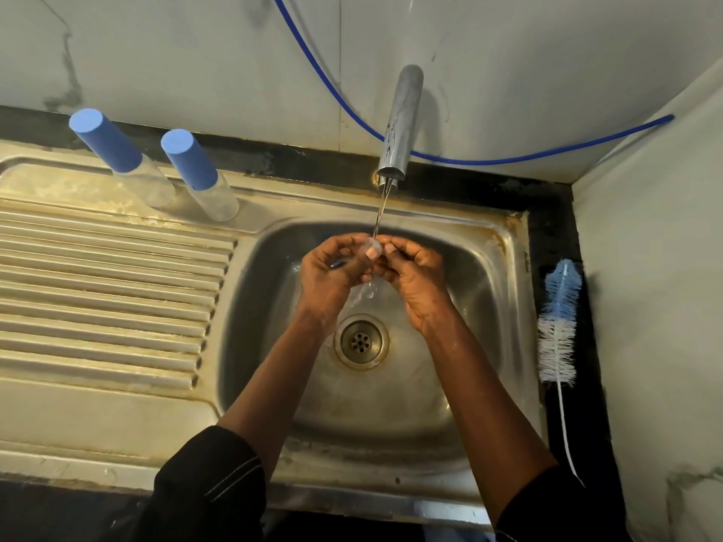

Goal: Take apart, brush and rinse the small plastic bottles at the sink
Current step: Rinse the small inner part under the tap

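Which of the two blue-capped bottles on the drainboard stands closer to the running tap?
The right-hand bottle, next to the basin's back-left corner. The other bottle stands further left along the drainboard's back edge, farther from the tap.

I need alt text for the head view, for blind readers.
Left hand and right hand hold a small clear piece under the running tap over the sink. Two blue-capped bottles stand on the drainboard; a bottle brush lies at right.

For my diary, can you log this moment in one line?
step: rinsing; left hand, right hand: pinch small clear part under running tap; bottle brush: lying right of sink; two blue-capped bottles: standing on drainboard
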